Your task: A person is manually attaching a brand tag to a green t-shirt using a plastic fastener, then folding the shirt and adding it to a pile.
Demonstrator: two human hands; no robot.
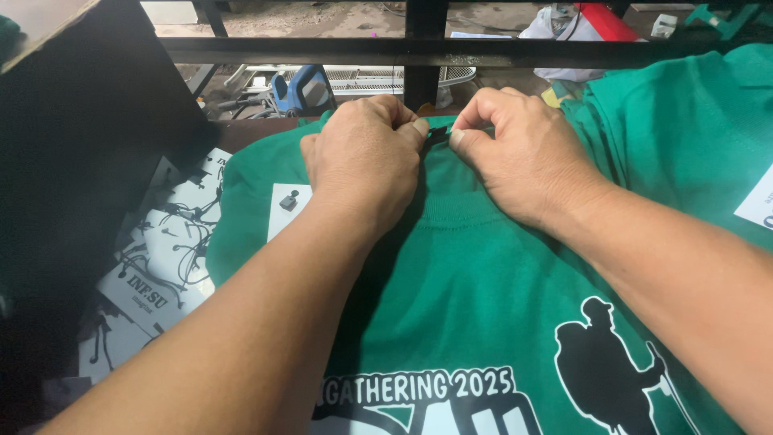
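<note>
Two bare hands meet at the collar of a green T-shirt (483, 266) spread flat on a work surface. The left hand (362, 161) and right hand (523, 153) are both curled narrow, fingertips pinching a small dark tag (436, 135) between them. The soft knit cloth bears a white-and-black print. White printed sheets (161, 266) lie at left.

Dark work surface (254, 133) carries a green T-shirt (483, 266) spread flat across it, white printed sheets (161, 266) fanned out at its left edge, one small white sheet (283, 208) on the shirt.
</note>
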